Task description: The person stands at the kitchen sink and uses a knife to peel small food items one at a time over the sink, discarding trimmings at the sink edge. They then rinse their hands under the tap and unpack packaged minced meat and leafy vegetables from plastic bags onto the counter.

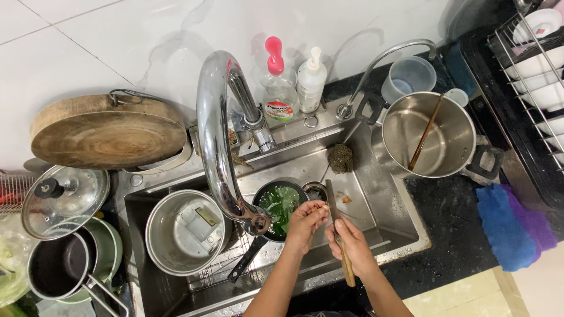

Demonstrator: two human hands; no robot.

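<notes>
1. Your right hand (351, 242) is closed around the wooden handle of a knife (339, 235). The blade runs up and away from you over the sink (376, 199), and its tip is hard to tell apart from the steel behind it.
2. Your left hand (305, 222) is curled with the fingertips pinched on something small and pale orange. It is too small to make out.
3. Both hands hover above the sink, just right of a small dark pan (279, 206) holding green leaves in water. Its black handle points down towards you.
4. The big chrome tap (218, 141) arches across the middle and hides part of the sink and the rim of the pan.
5. A steel pot (185, 232) sits in the left of the sink. The pale pieces inside it are unclear.
6. A dark scouring pad (340, 158) lies at the back of the sink beside a small round strainer (316, 191), half hidden by your left hand.
7. Behind the tap stand two bottles: a clear one with a pink pump and a red-and-green label (278, 88), and a white pump bottle (311, 82) just to its right.
8. On the right counter, a large steel pot (432, 138) holds a pair of brown chopsticks (426, 132). A blue and purple cloth (508, 226) lies below it.
9. The dish rack (531, 64) at the right edge and the saucepan (59, 264) at lower left are cut off by the frame.
10. A round wooden board (106, 132) and a glass lid (64, 199) sit on the left.
</notes>
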